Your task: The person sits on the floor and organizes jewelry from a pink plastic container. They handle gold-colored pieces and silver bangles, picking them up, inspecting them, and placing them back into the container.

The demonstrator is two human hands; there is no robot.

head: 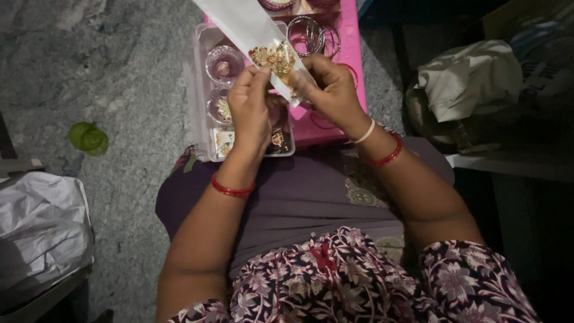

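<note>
Both my hands hold a clear plastic pouch (248, 23) over my lap. Inside its lower end sits a gold ornament with small coloured stones (274, 58). My left hand (249, 106) pinches the pouch's lower edge at the ornament. My right hand (330, 90) grips the pouch from the other side, fingers closed on it. Red bangles circle both wrists, and a pale band sits on my right wrist.
Under the hands stands a clear compartment box (201, 90) with small jewellery pieces, next to a pink tray (353, 48) with bangles. A green object (88, 137) lies on the stone floor at left. White plastic wrap (39, 224) is at lower left, a pale cloth bundle (469, 78) at right.
</note>
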